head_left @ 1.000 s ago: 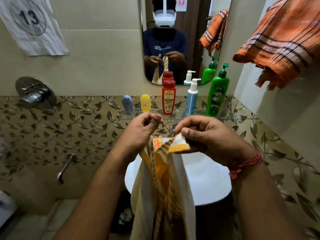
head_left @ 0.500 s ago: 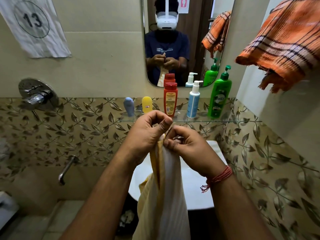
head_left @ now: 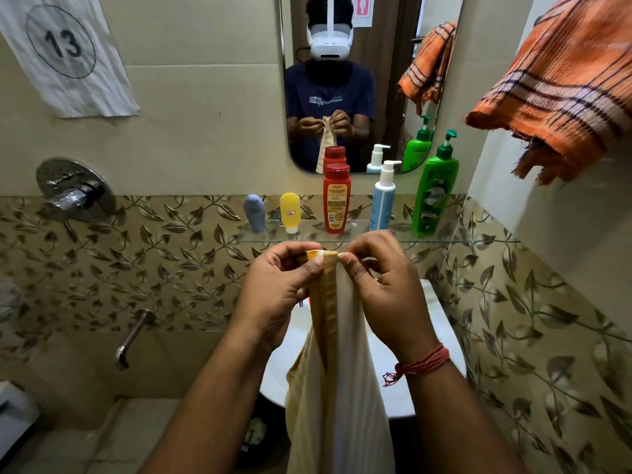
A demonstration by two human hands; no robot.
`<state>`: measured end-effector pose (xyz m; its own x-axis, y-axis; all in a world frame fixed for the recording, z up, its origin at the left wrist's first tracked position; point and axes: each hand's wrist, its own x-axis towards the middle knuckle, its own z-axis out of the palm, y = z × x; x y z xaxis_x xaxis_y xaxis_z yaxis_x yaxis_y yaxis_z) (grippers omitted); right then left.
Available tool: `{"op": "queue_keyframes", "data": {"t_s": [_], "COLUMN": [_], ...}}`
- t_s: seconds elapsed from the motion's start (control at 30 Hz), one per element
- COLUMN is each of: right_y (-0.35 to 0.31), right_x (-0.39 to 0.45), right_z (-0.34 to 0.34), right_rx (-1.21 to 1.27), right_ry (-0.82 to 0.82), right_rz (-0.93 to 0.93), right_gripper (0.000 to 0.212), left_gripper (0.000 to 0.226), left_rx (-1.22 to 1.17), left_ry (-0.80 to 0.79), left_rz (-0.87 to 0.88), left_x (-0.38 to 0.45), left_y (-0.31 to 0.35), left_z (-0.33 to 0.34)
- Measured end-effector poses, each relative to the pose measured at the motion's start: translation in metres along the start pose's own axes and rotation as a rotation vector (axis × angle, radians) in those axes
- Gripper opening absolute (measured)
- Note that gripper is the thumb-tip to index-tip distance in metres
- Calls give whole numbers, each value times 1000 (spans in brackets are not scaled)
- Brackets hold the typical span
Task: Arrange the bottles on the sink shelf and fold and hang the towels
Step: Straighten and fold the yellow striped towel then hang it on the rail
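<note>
Yellow-and-cream towel point(head_left: 337, 354): pinched at its top edge by both hands, hanging long and narrow over the white sink point(head_left: 441, 340). Left hand point(head_left: 278, 292): thumb and curled fingers clamped on the top corners at the yellow border. Right hand point(head_left: 386, 285): fingertips nipping the same edge, just beside the left. Corners brought together, so seemingly one lengthwise fold in; further folds and the hanging not yet done, by the look of it.

Glass shelf point(head_left: 455, 239) below the mirror point(head_left: 362, 83): five bottles upright in a row, apparently ordered short to tall — blue-grey tube point(head_left: 254, 213), yellow tube point(head_left: 290, 212), red bottle point(head_left: 337, 198), pale blue pump bottle point(head_left: 383, 200), green pump bottle point(head_left: 435, 189). That part judged finished.

Orange checked towel point(head_left: 561, 87): draped high on the right wall, bunched rather than neatly folded, rail not visible. Possibly still in need of a tidy fold. Roughly past the halfway mark overall.
</note>
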<state>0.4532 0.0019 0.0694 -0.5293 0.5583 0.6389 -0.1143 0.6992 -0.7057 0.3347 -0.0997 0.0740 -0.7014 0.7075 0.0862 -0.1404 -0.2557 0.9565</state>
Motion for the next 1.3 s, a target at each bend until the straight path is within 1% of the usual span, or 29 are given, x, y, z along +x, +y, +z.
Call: {"op": "queue_keyframes", "data": {"t_s": [0.07, 0.17, 0.23, 0.33, 0.47, 0.63, 0.7, 0.8, 0.87, 0.9, 0.93, 1.03, 1.07, 1.17, 1.23, 1.3], "right_y": [-6, -11, -11, -9, -7, -6, -6, -6, -3, 0, 2, 7, 9, 11, 9, 9], "right_x": [-1, -2, -2, -2, -4, -2, -1, 0, 1, 2, 3, 4, 4, 3, 1, -3], "right_z": [2, 8, 10, 9, 8, 7, 6, 4, 2, 1, -3, -15, -19, -25, -24, -22], "right_rx": [20, -63, -116, -156, -188, -295, -348, -391, -332, -243, -106, 371, 454, 477, 440, 393], "right_ry": [13, 19, 42, 44, 36, 11, 2, -20, -41, -65, -110, -347, -409, -518, -596, -680], "right_rz": [-31, -31, -26, -21, -11, -47, -83, -135, -129, -89, -23, 150, 181, 207, 201, 217], "right_gripper": [14, 12, 12, 13, 14, 14, 17, 20, 16, 15, 16, 17, 17, 17, 18, 14], "left_gripper": [25, 34, 32, 21, 18, 19, 24, 26, 29, 30, 31, 36, 37, 36, 35, 35], "left_rx": [21, 15, -8, -94, -116, -85, -56, 118, 174, 180, 185, 255, 282, 311, 317, 309], "left_ry": [9, 2, 6, 23, 27, 16, -5, -25, -19, -17, -21, -63, -79, -90, -60, -6], "left_rz": [37, 40, 24, -15, -23, -5, 19, 96, 134, 148, 162, 213, 227, 248, 262, 287], "left_x": [-3, -8, -10, -10, -9, -11, -13, -15, -15, -15, -16, -18, -19, -20, -20, -18], "left_y": [0, 1, 0, -1, -1, -1, 0, -2, -3, -2, 0, 5, 8, 14, 18, 21], "left_z": [6, 14, 17, 16, 14, 13, 12, 9, 8, 7, 7, 5, 4, 5, 5, 3]}}
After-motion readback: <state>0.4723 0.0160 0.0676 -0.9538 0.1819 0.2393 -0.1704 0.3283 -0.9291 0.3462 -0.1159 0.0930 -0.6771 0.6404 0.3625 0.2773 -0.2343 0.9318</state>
